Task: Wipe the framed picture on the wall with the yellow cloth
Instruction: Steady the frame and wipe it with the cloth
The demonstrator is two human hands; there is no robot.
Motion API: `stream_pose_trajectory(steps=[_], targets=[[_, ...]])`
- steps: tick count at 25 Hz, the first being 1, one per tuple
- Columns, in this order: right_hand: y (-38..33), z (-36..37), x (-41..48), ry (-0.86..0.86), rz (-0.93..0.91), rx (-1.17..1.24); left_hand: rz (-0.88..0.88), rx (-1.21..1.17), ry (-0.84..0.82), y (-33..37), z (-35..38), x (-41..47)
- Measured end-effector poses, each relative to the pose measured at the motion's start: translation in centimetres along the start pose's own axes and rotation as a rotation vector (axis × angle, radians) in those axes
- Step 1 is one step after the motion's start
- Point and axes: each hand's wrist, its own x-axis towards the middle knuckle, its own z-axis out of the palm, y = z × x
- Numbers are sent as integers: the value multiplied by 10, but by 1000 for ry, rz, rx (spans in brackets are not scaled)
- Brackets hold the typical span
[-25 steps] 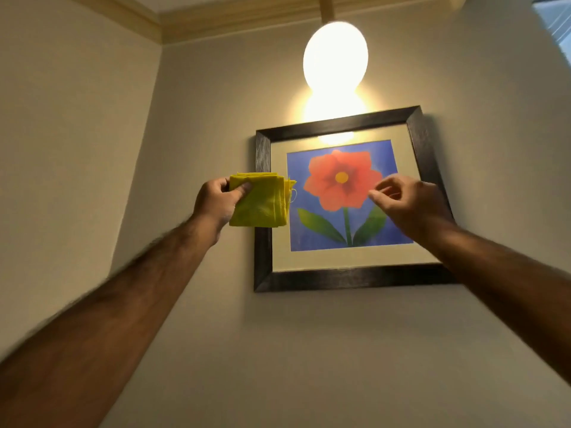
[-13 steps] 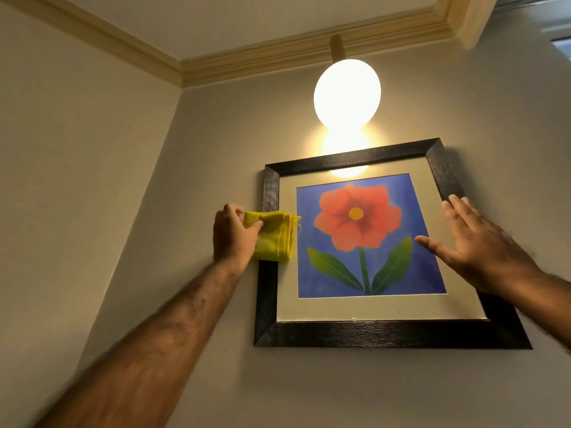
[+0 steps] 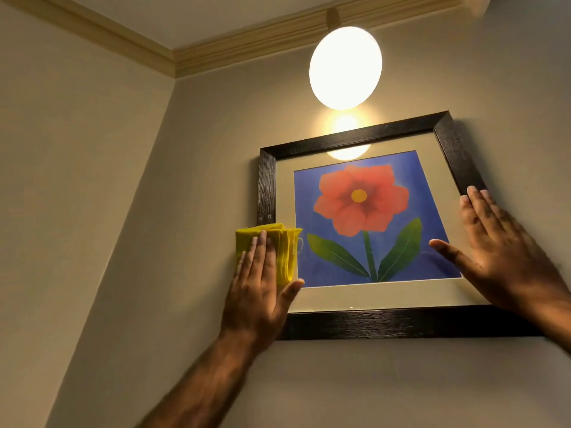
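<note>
1. The framed picture [image 3: 358, 230] is hung on a beige wall [image 3: 401, 381], close to the room's corner; a red flower with green leaves on a blue ground is shown inside a pale mat and a dark frame.
2. The yellow cloth [image 3: 279, 245], folded into a thick pad, is pressed flat over the frame's left side, at about mid-height, overlapping the mat.
3. The left hand [image 3: 259, 291] is laid open on the cloth, fingers stretched upward and thumb spread toward the picture; the cloth is pinned under the palm rather than gripped.
4. The right hand [image 3: 500, 251] is spread open and flat against the frame's right edge, nothing being held.
5. A glowing round lamp [image 3: 345, 67] is seen above the frame, mirrored in the glass.
</note>
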Motion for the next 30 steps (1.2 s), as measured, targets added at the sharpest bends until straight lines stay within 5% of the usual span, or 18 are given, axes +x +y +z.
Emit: stream_pose_trajectory(steps=[6, 18, 30], targets=[[1, 4, 0, 19, -4, 3, -29, -13, -18, 7, 9, -68], [-1, 4, 0, 45, -3, -9, -153, -188, -158, -17, -29, 184], [3, 7, 0, 48, -1, -12, -18, -103, -67, -13, 4, -32]])
